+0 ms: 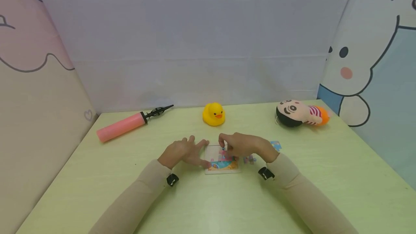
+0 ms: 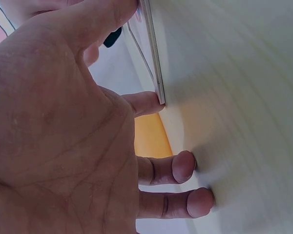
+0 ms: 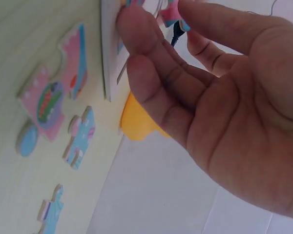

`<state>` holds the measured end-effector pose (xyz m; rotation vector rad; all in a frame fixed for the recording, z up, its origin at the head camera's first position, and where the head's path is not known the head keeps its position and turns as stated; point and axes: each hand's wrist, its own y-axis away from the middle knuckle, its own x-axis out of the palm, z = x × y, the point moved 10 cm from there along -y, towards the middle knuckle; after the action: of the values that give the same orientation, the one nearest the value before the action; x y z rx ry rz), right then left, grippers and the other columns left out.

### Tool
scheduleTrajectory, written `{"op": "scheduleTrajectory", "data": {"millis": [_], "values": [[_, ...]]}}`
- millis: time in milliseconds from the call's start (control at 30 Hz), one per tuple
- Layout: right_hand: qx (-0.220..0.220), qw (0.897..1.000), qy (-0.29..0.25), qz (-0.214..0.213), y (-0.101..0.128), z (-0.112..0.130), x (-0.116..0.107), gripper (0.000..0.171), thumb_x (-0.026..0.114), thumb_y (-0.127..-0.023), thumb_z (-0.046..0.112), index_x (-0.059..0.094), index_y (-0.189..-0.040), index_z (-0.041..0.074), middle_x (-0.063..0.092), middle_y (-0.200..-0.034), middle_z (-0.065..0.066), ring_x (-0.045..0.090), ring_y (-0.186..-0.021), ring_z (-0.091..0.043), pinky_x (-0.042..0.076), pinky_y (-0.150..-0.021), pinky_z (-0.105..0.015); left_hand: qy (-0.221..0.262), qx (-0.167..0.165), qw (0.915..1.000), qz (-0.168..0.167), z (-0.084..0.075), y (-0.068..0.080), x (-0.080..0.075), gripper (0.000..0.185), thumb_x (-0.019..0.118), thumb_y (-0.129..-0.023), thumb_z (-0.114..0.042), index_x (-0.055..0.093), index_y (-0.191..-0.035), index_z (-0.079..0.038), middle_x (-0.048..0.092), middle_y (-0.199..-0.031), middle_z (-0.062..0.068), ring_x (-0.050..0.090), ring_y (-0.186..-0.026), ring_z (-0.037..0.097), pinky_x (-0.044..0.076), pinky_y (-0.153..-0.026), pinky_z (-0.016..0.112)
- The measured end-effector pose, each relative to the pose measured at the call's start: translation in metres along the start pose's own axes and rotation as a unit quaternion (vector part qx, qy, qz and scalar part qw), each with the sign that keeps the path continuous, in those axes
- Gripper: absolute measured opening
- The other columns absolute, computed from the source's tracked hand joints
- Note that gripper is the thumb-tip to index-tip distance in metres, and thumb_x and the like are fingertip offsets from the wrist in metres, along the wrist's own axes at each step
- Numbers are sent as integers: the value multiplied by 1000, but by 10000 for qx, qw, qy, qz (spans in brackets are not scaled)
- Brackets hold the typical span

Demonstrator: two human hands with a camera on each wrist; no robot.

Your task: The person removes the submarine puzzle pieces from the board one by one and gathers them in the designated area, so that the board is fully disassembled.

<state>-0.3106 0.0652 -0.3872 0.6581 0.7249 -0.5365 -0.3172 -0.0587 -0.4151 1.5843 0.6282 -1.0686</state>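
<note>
A shallow puzzle board (image 1: 212,151) lies on the table, its near part filled with blue, orange and pink pieces. My left hand (image 1: 190,151) is spread along its left side, thumb at the near left and forefinger at the far left corner; in the left wrist view that forefinger (image 2: 146,103) touches the board's edge. Over the board, my right hand (image 1: 242,143) pinches a small pink and blue puzzle piece (image 3: 170,13) between thumb and forefinger. Its other fingers curl close over the board's right part, hiding some of it.
Loose puzzle pieces (image 1: 249,159) lie right of the board, with a blue one (image 1: 276,145) beyond the right wrist. Along the back are a pink hand pump (image 1: 121,127), a yellow rubber duck (image 1: 212,115) and a stuffed doll (image 1: 302,113). Walls border the table's back and sides.
</note>
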Motion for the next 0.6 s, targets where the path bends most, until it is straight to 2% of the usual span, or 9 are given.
{"op": "scheduleTrajectory", "data": {"millis": [167, 267, 367, 600], "values": [[-901, 9945, 401, -365, 2, 14, -12, 14, 64, -98, 7, 51, -94, 10, 54, -80, 2, 48, -64, -12, 42, -64, -25, 16, 37, 10000, -49, 1, 1, -2, 89, 56, -83, -78, 28, -156, -37, 35, -150, 20, 49, -121, 37, 49, -86, 54], [-1244, 9901, 411, -503, 3, 19, -15, 14, 66, -96, 5, 54, -92, 9, 54, -81, 3, 48, -67, -10, 43, -66, -25, 16, 24, 10000, -48, 1, 1, -2, 89, 56, -82, -78, 28, -156, -38, 35, -151, 19, 49, -121, 37, 49, -87, 54], [-1413, 9871, 474, -577, 2, 20, -16, 12, 66, -95, 3, 56, -94, 9, 56, -83, 4, 50, -70, -9, 45, -68, -25, 31, -4, 10000, -16, 2, 1, -1, 89, 57, -82, -78, 27, -156, -37, 35, -151, 19, 49, -121, 36, 48, -87, 55], [-1468, 9852, 601, -648, 6, 19, -23, 8, 64, -96, 1, 63, -98, 8, 63, -87, 3, 54, -76, -9, 49, -73, -26, 9, -10, 10000, -73, 1, 0, -1, 88, 57, -82, -79, 29, -155, -39, 37, -148, 16, 50, -118, 34, 49, -83, 52]]}}
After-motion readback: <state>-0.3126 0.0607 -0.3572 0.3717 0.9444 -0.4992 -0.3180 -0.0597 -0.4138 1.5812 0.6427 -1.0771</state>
